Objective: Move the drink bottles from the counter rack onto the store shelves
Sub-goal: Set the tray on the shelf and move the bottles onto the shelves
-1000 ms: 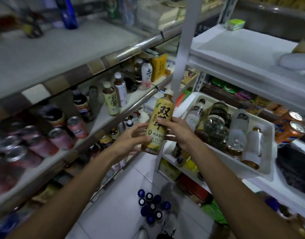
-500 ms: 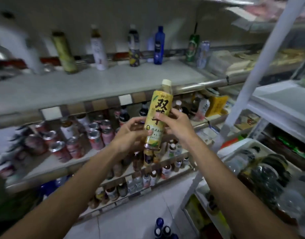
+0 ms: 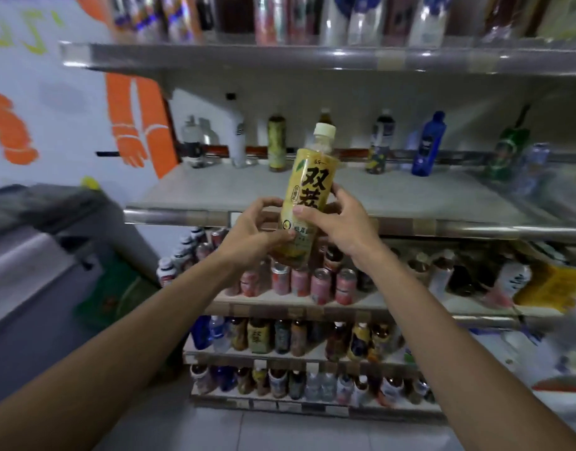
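Item held: one yellow tea bottle point(image 3: 308, 196), cream cap, black characters on the label. It is upright with a slight tilt, in the air in front of the middle shelf point(image 3: 215, 190), level with its front rail.

- Left hand point(image 3: 251, 236): fingers point(image 3: 267, 203) curled round the bottle's lower body from the left, gripping it.
- Right hand point(image 3: 340, 222): thumb across the label, fingers behind, gripping the same bottle.
- I note a sparse row of bottles along the back of the middle shelf, including a blue bottle point(image 3: 428, 144).
- Shelf below: pink cans point(image 3: 299, 281).
- Lower shelves: packed bottles, too blurred to identify.
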{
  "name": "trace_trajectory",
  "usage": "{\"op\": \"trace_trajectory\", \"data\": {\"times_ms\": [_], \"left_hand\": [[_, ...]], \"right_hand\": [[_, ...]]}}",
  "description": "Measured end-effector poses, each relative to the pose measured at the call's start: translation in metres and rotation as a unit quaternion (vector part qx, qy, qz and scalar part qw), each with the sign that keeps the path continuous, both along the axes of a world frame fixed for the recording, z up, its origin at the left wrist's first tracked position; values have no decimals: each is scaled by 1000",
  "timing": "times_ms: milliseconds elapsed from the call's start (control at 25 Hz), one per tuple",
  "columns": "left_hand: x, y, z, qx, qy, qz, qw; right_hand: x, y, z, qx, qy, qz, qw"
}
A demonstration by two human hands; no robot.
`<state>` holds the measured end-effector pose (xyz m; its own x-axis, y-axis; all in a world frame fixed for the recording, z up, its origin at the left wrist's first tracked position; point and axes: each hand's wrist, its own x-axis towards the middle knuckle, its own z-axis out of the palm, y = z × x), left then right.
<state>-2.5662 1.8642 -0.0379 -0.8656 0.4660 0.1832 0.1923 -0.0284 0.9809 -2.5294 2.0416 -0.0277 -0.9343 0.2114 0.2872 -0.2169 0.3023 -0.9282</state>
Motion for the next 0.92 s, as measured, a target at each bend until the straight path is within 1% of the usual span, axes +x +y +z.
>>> {"op": "trace_trajectory", "data": {"times_ms": [240, 360, 480, 600, 680, 760, 840, 920], "left_hand": [[-20, -26, 3, -16, 48, 34, 998], [-54, -32, -2, -41, 62, 35, 997], [-104, -29, -8, -64, 92, 31, 993], [-171, -16, -20, -74, 126, 15, 989], [-214, -5, -26, -102, 167, 25, 980], [-258, 0, -28, -148, 223, 33, 963], [-301, 1, -28, -188, 268, 21, 945], [-337, 5, -31, -194, 261, 21, 945]], "right_hand": [[-43, -22, 9, -15, 12, 46, 999], [-78, -19, 9, 20, 13, 52, 998], [-124, -11, 4, 70, 19, 24, 997], [-180, -2, -9, 80, 28, -24, 996], [-223, 4, -14, 83, 38, -55, 994], [-266, 11, -16, 87, 30, -86, 992], [-301, 19, -16, 106, 28, -92, 990], [-332, 22, -18, 121, 38, -103, 987]]}}
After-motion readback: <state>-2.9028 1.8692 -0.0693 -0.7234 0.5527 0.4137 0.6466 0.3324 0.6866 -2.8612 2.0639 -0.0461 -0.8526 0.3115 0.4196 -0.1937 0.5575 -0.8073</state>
